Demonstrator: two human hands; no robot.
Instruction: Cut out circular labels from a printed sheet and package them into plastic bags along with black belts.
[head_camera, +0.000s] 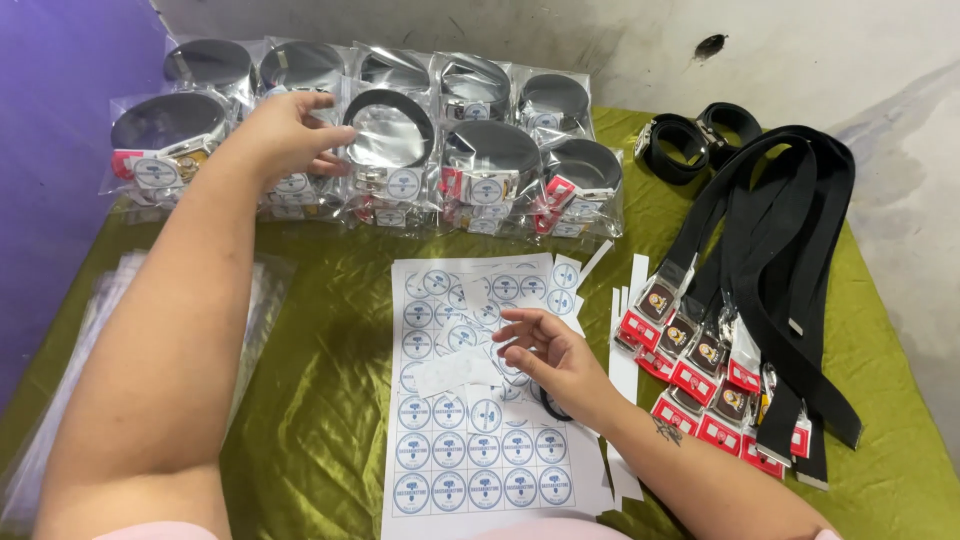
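Observation:
My left hand (288, 132) reaches to the far side of the table and grips the edge of a clear bag holding a coiled black belt (392, 135). That bag rests on the pile of similar bagged belts (490, 150) stacked in rows against the wall. My right hand (548, 352) hovers over a white sheet of round blue-and-white stickers (470, 440), fingers spread and slightly curled, nothing clearly held. Several stickers are gone from the sheet's upper part.
A green satin cloth (320, 390) covers the table. Loose black belts with red-tagged buckles (720, 370) fan out on the right, and two coiled belts (690, 140) lie behind them. Empty clear bags (60, 400) lie at the left. White paper strips (625, 300) lie beside the sheet.

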